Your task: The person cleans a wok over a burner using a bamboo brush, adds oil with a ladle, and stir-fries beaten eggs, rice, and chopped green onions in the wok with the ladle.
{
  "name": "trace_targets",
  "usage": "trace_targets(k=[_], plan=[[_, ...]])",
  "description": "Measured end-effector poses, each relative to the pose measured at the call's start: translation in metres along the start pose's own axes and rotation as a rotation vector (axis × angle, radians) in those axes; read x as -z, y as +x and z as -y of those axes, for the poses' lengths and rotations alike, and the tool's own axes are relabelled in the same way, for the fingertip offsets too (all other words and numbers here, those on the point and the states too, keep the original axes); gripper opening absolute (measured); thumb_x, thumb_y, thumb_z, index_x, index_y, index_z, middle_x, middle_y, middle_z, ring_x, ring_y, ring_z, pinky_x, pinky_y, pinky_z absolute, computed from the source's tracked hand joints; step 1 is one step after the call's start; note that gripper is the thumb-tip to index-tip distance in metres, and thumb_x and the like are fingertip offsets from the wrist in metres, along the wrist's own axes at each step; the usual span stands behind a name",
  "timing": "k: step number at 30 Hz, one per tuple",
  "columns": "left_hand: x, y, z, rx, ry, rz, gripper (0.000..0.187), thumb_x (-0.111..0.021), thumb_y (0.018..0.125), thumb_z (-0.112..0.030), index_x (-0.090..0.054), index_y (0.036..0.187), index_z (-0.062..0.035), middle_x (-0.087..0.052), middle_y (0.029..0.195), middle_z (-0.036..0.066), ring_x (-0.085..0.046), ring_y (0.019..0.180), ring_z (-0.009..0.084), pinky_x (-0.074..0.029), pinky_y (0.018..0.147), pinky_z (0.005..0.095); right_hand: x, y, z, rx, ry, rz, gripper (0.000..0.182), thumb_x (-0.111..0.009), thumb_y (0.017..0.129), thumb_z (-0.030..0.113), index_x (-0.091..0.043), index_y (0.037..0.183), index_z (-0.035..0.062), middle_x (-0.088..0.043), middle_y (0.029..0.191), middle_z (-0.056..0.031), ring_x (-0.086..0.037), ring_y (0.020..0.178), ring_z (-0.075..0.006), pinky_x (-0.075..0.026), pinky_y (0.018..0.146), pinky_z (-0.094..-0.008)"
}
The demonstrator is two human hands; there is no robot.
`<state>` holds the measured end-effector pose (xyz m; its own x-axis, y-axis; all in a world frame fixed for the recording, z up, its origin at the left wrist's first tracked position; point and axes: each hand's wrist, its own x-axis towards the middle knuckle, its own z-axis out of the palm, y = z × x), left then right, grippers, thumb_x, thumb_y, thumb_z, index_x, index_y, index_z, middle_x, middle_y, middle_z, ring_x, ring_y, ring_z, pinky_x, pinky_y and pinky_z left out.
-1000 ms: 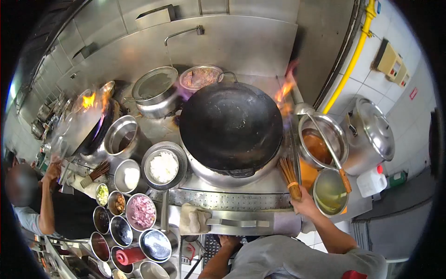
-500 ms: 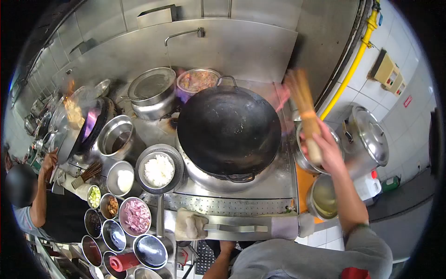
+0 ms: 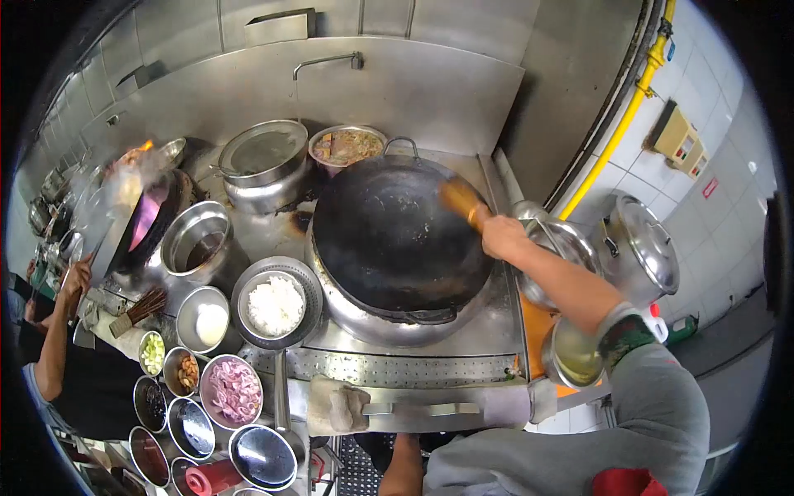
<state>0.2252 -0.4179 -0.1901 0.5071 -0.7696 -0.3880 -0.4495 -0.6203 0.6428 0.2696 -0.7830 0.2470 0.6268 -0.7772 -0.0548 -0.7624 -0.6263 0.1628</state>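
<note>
My right hand (image 3: 500, 237) is closed round the handle of a bamboo wok brush (image 3: 463, 204). The brush's bristles are blurred and overlap the right inner side of the large black wok (image 3: 397, 248), which has two loop handles and dark, bare metal inside. The wok sits on a round steel burner ring. At the counter's front edge my left forearm (image 3: 401, 463) reaches under the steel rail (image 3: 422, 409); the fingers are hidden there.
Left of the wok stand a bowl of white rice (image 3: 277, 306) and several ingredient bowls, one with sliced onion (image 3: 233, 390). A co-worker's hand (image 3: 77, 277) is by another wok with flames. A lidded pot (image 3: 645, 248) stands right; a tap (image 3: 331, 59) hangs behind.
My right hand has swung the wok brush leftward, from above the pots at the right to over the wok's right side. My left forearm stays by the rail.
</note>
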Motion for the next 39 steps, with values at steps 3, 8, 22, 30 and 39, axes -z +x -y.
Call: trace_targets(k=[3, 8, 22, 30, 39], plan=[[0.000, 0.003, -0.004, 0.003, -0.001, 0.004, 0.056, -0.056, 0.093, -0.048, -0.052, 0.138, -0.0160, -0.051, 0.141, 0.018, -0.048, 0.129, 0.0362, -0.041, 0.105, 0.0469, -0.008, 0.025, 0.019, -0.117, 0.125, 0.026, 0.064, -0.061, 0.082, 0.018, -0.046, 0.144, 0.0081, -0.071, 0.106, -0.0221, -0.070, 0.098, -0.0370, -0.056, 0.084, -0.0461], [0.001, 0.006, -0.004, -0.002, 0.004, 0.015, 0.054, -0.056, 0.093, -0.048, -0.054, 0.137, -0.0155, -0.052, 0.139, 0.018, -0.049, 0.127, 0.0366, -0.042, 0.104, 0.0469, 0.001, -0.027, 0.070, 0.285, 0.601, 0.538, 0.067, -0.069, 0.084, 0.029, -0.047, 0.147, 0.0209, -0.071, 0.095, -0.0160, -0.070, 0.075, -0.0257, -0.057, 0.073, -0.0364], [0.014, 0.012, -0.006, 0.000, 0.014, 0.036, 0.050, -0.057, 0.093, -0.045, -0.057, 0.132, -0.0140, -0.056, 0.132, 0.020, -0.054, 0.121, 0.0376, -0.045, 0.100, 0.0469, 0.001, -0.029, 0.067, 0.510, 0.665, 0.613, 0.070, -0.070, 0.086, 0.037, -0.043, 0.150, 0.0304, -0.070, 0.106, -0.0129, -0.070, 0.082, -0.0265, -0.057, 0.074, -0.0353], [0.013, 0.009, -0.007, 0.001, 0.016, 0.051, 0.048, -0.058, 0.094, -0.044, -0.059, 0.130, -0.0132, -0.059, 0.129, 0.020, -0.057, 0.117, 0.0382, -0.047, 0.098, 0.0469, 0.011, 0.011, 0.015, -0.079, 0.087, 0.150, 0.040, -0.063, 0.081, 0.017, -0.067, 0.119, 0.0052, -0.071, 0.112, -0.0198, -0.070, 0.103, -0.0333, -0.057, 0.087, -0.0435], [0.012, 0.008, -0.007, 0.003, 0.011, 0.071, 0.045, -0.058, 0.094, -0.043, -0.062, 0.127, -0.0123, -0.061, 0.125, 0.021, -0.060, 0.113, 0.0388, -0.049, 0.095, 0.0469, 0.028, -0.035, -0.015, 0.455, 0.199, 0.650, 0.069, -0.066, 0.082, 0.038, -0.046, 0.147, 0.0267, -0.069, 0.114, -0.0194, -0.068, 0.098, -0.0361, -0.053, 0.087, -0.0436]])
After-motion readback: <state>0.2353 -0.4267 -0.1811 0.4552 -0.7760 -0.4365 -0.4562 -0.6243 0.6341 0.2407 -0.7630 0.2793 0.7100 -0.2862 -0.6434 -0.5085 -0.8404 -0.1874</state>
